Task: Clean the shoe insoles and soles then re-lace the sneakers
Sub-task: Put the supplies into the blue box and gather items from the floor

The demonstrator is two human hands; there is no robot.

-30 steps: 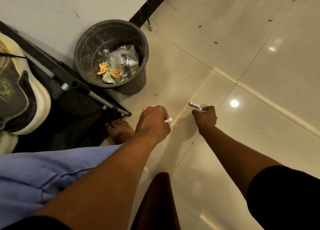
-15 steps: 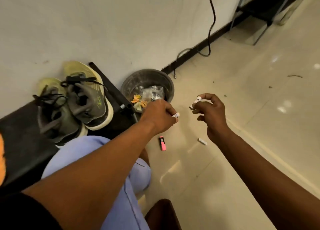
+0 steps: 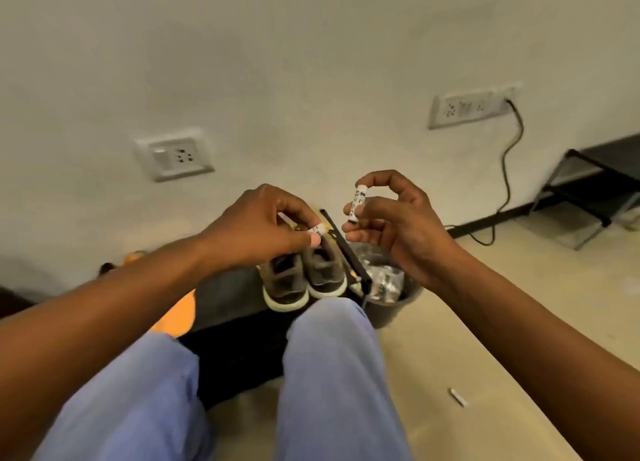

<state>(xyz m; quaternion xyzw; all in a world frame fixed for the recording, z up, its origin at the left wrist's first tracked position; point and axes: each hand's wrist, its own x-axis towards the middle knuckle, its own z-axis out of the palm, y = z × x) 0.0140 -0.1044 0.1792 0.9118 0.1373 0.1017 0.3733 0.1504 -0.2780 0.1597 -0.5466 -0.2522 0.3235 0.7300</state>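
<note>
Two grey-brown sneakers with pale soles stand side by side on a low black stand against the wall, just past my knees. My left hand is raised above them and pinches a small white printed cylinder at its fingertips. My right hand is level with it, slightly to the right, and pinches a second small white printed cylinder held upright between thumb and fingers. The two hands are close together but apart.
A dark round bin with crumpled plastic stands right of the stand. A third small white piece lies on the tiled floor at the right. An orange object lies left on the stand. A cable hangs from a wall socket; a black rack is far right.
The view has tilted up from the floor to the wall. Both hands rose from the floor and drew together in front of me, each still pinching its white piece.
</note>
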